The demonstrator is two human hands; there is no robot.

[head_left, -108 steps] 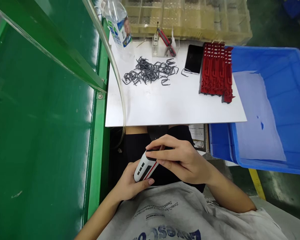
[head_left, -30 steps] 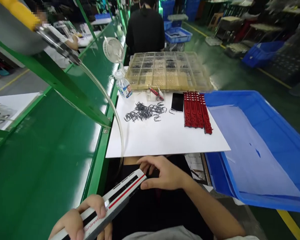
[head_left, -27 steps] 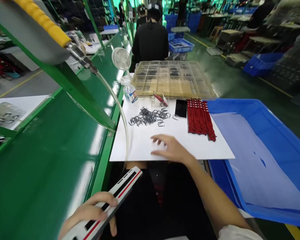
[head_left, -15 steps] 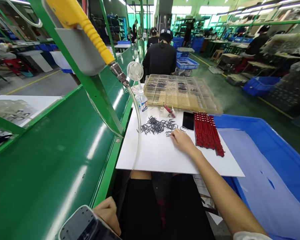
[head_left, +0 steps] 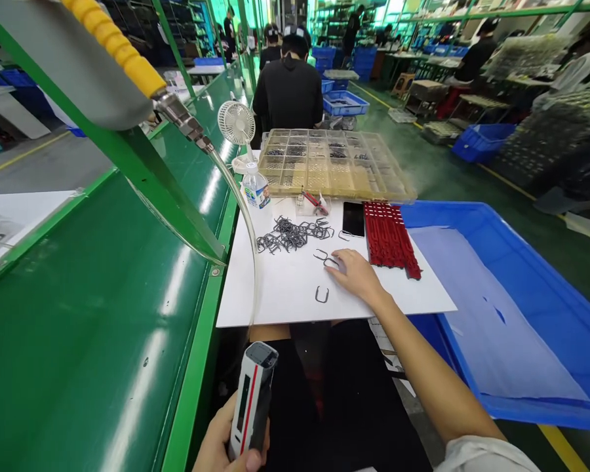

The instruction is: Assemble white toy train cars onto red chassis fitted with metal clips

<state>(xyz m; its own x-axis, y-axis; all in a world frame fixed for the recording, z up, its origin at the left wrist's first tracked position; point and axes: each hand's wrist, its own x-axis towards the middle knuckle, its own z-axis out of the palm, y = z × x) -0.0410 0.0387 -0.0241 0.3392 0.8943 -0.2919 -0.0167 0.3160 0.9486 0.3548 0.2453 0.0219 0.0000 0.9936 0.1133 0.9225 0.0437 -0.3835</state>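
Head view: our right fingers (head_left: 347,265), spread, touch a wire hook (head_left: 330,262); our left hand (head_left: 221,439) grips a train-shaped case (head_left: 252,406).
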